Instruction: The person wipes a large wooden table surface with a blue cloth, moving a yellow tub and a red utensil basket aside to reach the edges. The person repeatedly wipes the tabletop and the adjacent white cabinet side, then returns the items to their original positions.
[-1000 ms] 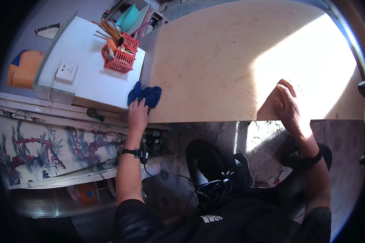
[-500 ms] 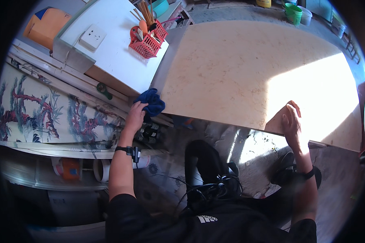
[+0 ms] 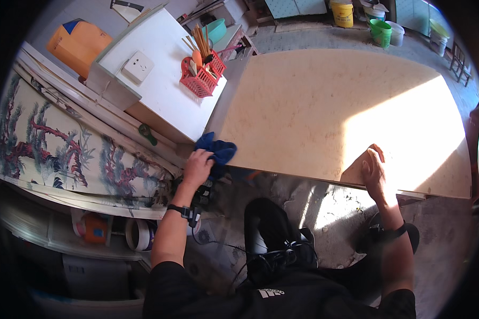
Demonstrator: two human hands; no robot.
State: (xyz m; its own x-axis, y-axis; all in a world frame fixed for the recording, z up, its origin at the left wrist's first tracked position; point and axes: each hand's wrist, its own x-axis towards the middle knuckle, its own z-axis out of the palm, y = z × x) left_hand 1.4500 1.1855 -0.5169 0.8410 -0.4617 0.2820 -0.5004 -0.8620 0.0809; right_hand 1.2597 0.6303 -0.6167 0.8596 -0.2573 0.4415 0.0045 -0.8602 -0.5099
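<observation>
My left hand [image 3: 198,166] is closed on a crumpled dark blue cloth [image 3: 216,153]. The cloth lies at the near left corner of a pale beige tabletop [image 3: 298,106], beside the white cabinet. My right hand [image 3: 377,173] rests on the near edge of the same tabletop, in bright sunlight. Its fingers are loosely bent over the surface, nothing shows in them, and a dark shadow falls to their left.
A white-topped cabinet [image 3: 167,85] adjoins on the left, carrying a socket box [image 3: 138,67] and a red basket [image 3: 201,82] of chopsticks and utensils. Left of my arm is a pine-patterned panel [image 3: 64,143]. Yellow [image 3: 342,14] and green [image 3: 380,33] buckets stand beyond the table.
The whole view has shifted, so table and cabinet appear lower. My left hand has moved slightly right with the cloth, farther over the table corner. My right hand stays at the near edge.
</observation>
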